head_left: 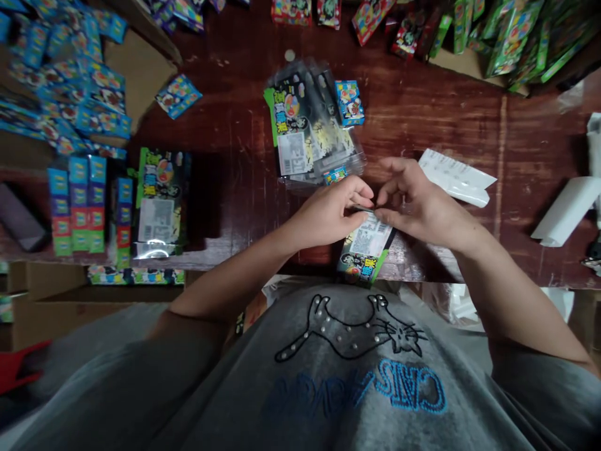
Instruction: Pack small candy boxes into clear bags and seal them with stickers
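My left hand [331, 210] and my right hand [413, 200] meet at the near edge of a dark wooden table [225, 188]. Both pinch the top of a clear packet [365, 247] with a green-edged card and a white barcode label; the packet hangs toward my chest. Just beyond my hands lies a loose pile of like clear packets [307, 134], with a small blue box [349, 102] on top and another blue box [334, 176] at its near edge.
A filled packet [159, 203] lies at the left beside stacked small boxes [77, 203]. Blue boxes [70, 81] fill cartons at the far left, green ones [511, 34] the far right. White paper strips [457, 177] lie right of my hands.
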Demonstrator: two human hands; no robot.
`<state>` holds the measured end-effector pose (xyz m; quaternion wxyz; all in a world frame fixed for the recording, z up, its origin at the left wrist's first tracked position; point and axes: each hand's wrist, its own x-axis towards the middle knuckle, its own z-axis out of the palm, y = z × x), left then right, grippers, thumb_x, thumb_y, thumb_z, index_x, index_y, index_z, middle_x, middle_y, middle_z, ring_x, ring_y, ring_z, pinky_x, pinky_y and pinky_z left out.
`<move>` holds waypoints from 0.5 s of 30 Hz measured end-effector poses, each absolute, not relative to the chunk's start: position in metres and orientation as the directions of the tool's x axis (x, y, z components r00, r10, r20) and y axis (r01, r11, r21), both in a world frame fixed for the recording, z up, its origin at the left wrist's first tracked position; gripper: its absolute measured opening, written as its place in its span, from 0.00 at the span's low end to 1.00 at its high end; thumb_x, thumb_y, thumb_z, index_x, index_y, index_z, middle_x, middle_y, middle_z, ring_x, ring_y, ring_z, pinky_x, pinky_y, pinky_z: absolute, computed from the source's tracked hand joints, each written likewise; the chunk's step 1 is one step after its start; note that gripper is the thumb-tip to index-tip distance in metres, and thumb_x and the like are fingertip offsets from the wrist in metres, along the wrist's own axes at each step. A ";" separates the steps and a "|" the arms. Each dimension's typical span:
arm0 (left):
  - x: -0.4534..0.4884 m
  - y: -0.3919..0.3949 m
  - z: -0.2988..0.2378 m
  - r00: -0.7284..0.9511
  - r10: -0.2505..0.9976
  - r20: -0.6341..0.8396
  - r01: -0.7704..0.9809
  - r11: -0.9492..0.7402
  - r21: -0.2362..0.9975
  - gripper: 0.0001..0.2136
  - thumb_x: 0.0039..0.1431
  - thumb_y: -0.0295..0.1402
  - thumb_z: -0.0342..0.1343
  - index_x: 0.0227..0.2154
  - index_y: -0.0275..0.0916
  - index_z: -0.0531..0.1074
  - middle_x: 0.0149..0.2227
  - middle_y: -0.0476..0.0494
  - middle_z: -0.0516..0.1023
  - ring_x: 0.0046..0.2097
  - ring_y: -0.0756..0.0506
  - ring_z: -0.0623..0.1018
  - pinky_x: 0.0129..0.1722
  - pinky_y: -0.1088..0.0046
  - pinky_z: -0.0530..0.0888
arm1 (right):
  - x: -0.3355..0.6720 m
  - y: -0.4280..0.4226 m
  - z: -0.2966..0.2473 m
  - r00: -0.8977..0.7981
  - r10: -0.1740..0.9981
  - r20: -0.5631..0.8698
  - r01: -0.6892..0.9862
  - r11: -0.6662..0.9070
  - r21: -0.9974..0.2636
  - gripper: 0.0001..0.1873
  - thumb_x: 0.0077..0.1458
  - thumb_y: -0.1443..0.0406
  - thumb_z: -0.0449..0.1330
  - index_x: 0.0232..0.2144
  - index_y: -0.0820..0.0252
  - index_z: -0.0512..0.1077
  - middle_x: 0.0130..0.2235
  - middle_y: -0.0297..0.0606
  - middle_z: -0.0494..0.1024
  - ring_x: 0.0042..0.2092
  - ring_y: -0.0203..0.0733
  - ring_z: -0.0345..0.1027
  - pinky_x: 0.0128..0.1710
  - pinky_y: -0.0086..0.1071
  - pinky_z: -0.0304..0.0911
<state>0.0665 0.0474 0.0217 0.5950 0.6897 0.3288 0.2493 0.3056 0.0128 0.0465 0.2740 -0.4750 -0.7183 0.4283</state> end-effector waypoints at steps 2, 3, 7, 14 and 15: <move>0.062 0.045 0.021 0.650 0.757 -0.057 0.134 -0.041 0.990 0.15 0.59 0.22 0.63 0.47 0.40 0.71 0.45 0.41 0.84 0.50 0.44 0.86 0.48 0.66 0.82 | 0.299 0.004 0.051 -0.371 0.923 0.102 0.587 0.319 -0.744 0.42 0.64 0.58 0.67 0.75 0.49 0.55 0.48 0.41 0.80 0.48 0.53 0.76 0.48 0.50 0.73; 0.060 0.044 0.020 0.644 0.763 -0.054 0.117 -0.029 0.993 0.16 0.58 0.22 0.63 0.47 0.40 0.71 0.45 0.41 0.83 0.49 0.44 0.86 0.48 0.66 0.82 | 0.295 -0.001 0.053 -0.370 0.916 0.156 0.642 0.374 -0.669 0.41 0.66 0.59 0.65 0.75 0.48 0.55 0.48 0.41 0.81 0.49 0.54 0.75 0.51 0.53 0.71; 0.056 0.038 0.019 0.634 0.771 -0.061 0.060 0.030 0.998 0.19 0.56 0.24 0.67 0.48 0.40 0.70 0.46 0.41 0.82 0.49 0.44 0.85 0.48 0.65 0.82 | 0.277 -0.015 0.052 -0.388 0.892 0.233 0.726 0.452 -0.518 0.41 0.71 0.62 0.59 0.79 0.48 0.48 0.45 0.38 0.85 0.47 0.54 0.76 0.56 0.59 0.67; -0.001 0.043 0.032 0.519 0.855 -0.011 0.153 -0.080 0.985 0.21 0.60 0.35 0.70 0.54 0.42 0.73 0.43 0.44 0.82 0.45 0.44 0.83 0.47 0.66 0.81 | 0.284 -0.024 0.036 -0.222 0.946 0.236 0.612 0.324 -0.722 0.50 0.70 0.48 0.60 0.80 0.44 0.36 0.67 0.51 0.74 0.65 0.60 0.73 0.66 0.65 0.65; -0.013 0.042 0.033 0.420 0.907 0.031 0.154 -0.106 0.982 0.21 0.62 0.38 0.70 0.56 0.44 0.73 0.44 0.44 0.82 0.46 0.44 0.83 0.48 0.65 0.81 | 0.286 -0.028 0.032 -0.129 0.955 0.266 0.559 0.292 -0.776 0.50 0.69 0.46 0.60 0.80 0.41 0.37 0.69 0.51 0.70 0.66 0.59 0.71 0.66 0.62 0.68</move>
